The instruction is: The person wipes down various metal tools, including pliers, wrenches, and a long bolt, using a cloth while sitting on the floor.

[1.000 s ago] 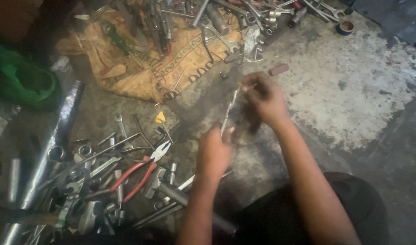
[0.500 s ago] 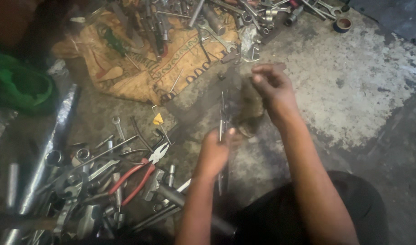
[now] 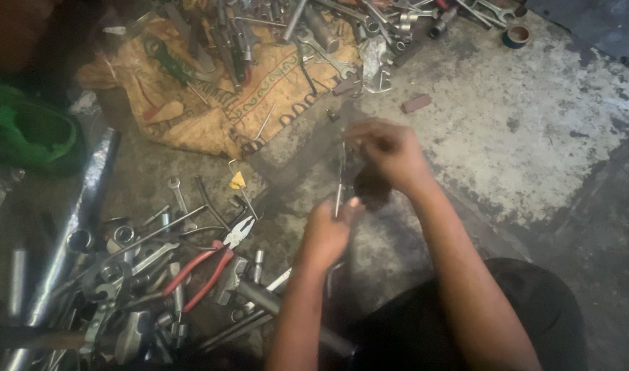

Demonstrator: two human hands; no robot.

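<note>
While upright, thin rod (image 3: 340, 180) spans both hands.

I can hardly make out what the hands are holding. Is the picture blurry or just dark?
Head view: both. The right hand and left hand are smeared by motion, so the thin metal rod between them looks soft. Light is dim and uneven: the pale concrete floor at right is brightest, the left edge sinks into shadow. The red-handled pliers show fairly sharp.
</note>
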